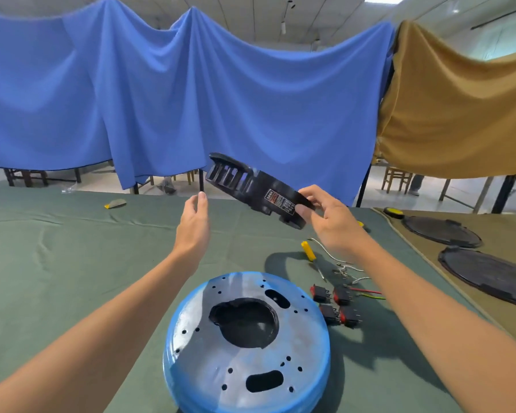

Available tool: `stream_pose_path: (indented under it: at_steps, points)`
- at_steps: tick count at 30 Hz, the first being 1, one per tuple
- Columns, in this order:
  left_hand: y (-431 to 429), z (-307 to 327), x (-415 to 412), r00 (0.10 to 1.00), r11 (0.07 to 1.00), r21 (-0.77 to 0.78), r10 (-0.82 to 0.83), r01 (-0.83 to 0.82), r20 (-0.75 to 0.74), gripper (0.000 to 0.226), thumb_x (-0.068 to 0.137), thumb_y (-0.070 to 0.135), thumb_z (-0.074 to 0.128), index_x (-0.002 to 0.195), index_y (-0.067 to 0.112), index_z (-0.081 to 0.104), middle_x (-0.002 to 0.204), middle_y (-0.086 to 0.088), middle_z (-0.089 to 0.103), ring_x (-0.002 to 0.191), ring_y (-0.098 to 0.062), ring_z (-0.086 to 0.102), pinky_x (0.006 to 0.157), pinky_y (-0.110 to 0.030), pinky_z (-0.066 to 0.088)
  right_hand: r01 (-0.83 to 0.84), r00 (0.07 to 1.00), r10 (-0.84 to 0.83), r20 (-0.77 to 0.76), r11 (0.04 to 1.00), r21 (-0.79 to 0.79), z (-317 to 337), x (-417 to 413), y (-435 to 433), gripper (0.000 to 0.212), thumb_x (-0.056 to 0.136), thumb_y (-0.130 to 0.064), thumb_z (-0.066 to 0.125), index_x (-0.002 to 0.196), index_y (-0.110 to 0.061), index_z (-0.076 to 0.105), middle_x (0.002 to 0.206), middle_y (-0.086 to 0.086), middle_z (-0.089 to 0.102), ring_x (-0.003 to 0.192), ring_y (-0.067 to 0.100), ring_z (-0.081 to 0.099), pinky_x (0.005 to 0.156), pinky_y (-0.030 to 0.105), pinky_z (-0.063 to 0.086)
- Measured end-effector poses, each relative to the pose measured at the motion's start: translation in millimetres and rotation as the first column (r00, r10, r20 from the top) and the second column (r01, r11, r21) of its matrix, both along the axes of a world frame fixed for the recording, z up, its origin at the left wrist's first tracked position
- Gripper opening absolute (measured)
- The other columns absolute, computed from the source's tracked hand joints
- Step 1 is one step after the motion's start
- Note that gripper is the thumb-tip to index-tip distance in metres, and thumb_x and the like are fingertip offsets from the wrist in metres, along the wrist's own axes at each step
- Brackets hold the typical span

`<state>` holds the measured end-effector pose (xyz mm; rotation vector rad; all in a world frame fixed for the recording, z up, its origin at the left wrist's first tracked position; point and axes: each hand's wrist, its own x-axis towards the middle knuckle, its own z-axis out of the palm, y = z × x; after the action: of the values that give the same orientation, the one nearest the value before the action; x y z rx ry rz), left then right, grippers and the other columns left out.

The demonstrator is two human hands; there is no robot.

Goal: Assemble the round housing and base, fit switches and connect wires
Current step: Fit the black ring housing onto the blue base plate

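Note:
A round housing with a blue rim and a silver top full of holes lies upside down on the green cloth, close to me. My right hand holds a black plastic base with slots and a label up in the air, pinching its right end. My left hand is raised just left of the base with fingers relaxed, touching nothing. Several black and red rocker switches lie right of the housing, beside loose wires.
A yellow-handled screwdriver lies behind the switches. Two black round covers rest on the brown cloth at the right. A small yellow and grey object sits at the far left of the table. Blue and tan drapes hang behind.

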<state>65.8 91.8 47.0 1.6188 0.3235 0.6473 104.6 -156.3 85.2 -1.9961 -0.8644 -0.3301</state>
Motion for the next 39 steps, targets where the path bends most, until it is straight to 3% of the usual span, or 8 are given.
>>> stream_pose_path:
  at_steps: [5, 11, 14, 18, 22, 27, 34, 39]
  points:
    - [-8, 17, -13, 0.989, 0.989, 0.134, -0.084, 0.067, 0.123, 0.056, 0.106, 0.046, 0.029, 0.157, 0.031, 0.013, 0.162, 0.017, 0.017, 0.146, -0.005, 0.02, 0.11, -0.021, 0.015, -0.124, 0.914, 0.258, -0.315, 0.914, 0.386, 13, -15, -5, 0.011, 0.1, -0.013, 0.05, 0.104, -0.015, 0.059, 0.091, 0.01, 0.063, 0.083, 0.021, 0.064, 0.088, 0.044, 0.051]
    - [-7, 23, -28, 1.0, 0.994, 0.106, 0.003, 0.0, -0.029, 0.071, 0.099, 0.06, 0.035, 0.156, 0.023, 0.012, 0.155, -0.004, 0.035, 0.141, -0.026, 0.035, 0.115, -0.042, 0.028, -0.116, 0.666, 0.601, -0.442, 0.668, 0.735, 17, -28, -15, 0.012, 0.101, -0.011, 0.044, 0.097, -0.011, 0.055, 0.07, 0.01, 0.061, 0.073, 0.032, 0.067, 0.085, 0.067, 0.049]
    - [-13, 23, -36, 0.992, 0.997, 0.06, -0.036, 0.043, -0.117, 0.061, 0.097, 0.062, 0.039, 0.141, 0.02, 0.04, 0.14, -0.004, 0.048, 0.128, -0.029, 0.047, 0.11, -0.049, 0.037, -0.044, 0.603, 0.641, -0.475, 0.621, 0.782, 11, -35, -17, 0.015, 0.102, -0.013, 0.041, 0.1, -0.012, 0.055, 0.083, 0.017, 0.058, 0.086, 0.04, 0.063, 0.088, 0.075, 0.041]
    - [-25, 21, -45, 0.994, 0.992, -0.078, -0.099, 0.094, -0.056, 0.029, 0.096, 0.045, 0.057, 0.101, 0.017, 0.052, 0.101, -0.006, 0.059, 0.084, -0.02, 0.068, 0.085, -0.044, 0.051, -0.011, 0.563, 0.639, -0.523, 0.639, 0.769, 2, -49, -19, 0.014, 0.101, -0.011, 0.04, 0.102, -0.012, 0.054, 0.085, 0.015, 0.057, 0.089, 0.039, 0.056, 0.086, 0.072, 0.044]
    - [-28, 16, -49, 0.992, 0.993, 0.091, 0.079, -0.07, -0.099, 0.006, 0.093, 0.017, 0.054, 0.089, 0.017, 0.05, 0.091, -0.015, 0.06, 0.088, -0.035, 0.063, 0.087, -0.05, 0.054, 0.014, 0.538, 0.588, -0.604, 0.71, 0.704, -2, -60, -24, 0.022, 0.102, -0.026, 0.042, 0.092, -0.012, 0.055, 0.083, 0.014, 0.063, 0.079, 0.037, 0.067, 0.081, 0.065, 0.051]
    - [-20, 24, -66, 0.975, 0.971, 0.24, 0.07, -0.018, -0.21, 0.022, 0.084, 0.027, 0.056, 0.083, 0.006, 0.063, 0.072, -0.01, 0.056, 0.069, -0.026, 0.049, 0.067, -0.034, 0.041, 0.196, 0.655, 0.314, -0.687, 0.808, 0.556, 5, -60, -25, 0.039, 0.089, -0.059, 0.054, 0.104, -0.023, 0.056, 0.1, 0.008, 0.05, 0.088, 0.034, 0.067, 0.083, 0.049, 0.056]
    - [-21, 24, -105, 0.89, 0.879, 0.47, 0.147, 0.083, -0.432, 0.034, 0.075, 0.034, 0.063, 0.083, 0.002, 0.068, 0.08, -0.011, 0.068, 0.067, -0.025, 0.066, 0.055, -0.031, 0.059, 0.28, 0.659, -0.003, -0.752, 0.929, 0.241, -27, -66, -21, 0.016, 0.078, -0.004, 0.06, 0.088, -0.008, 0.048, 0.07, 0.006, 0.036, 0.051, 0.025, 0.047, 0.05, 0.028, 0.04]
    - [-16, 9, -127, 0.827, 0.879, 0.452, 0.136, 0.153, -0.546, 0.035, 0.078, 0.034, 0.062, 0.093, 0.003, 0.069, 0.08, -0.012, 0.071, 0.073, -0.026, 0.07, 0.061, -0.039, 0.063, 0.326, 0.696, -0.174, -0.697, 0.941, 0.091, -37, -82, -10, 0.015, 0.068, -0.003, 0.05, 0.082, -0.011, 0.046, 0.065, 0.007, 0.038, 0.052, 0.022, 0.041, 0.052, 0.027, 0.038]
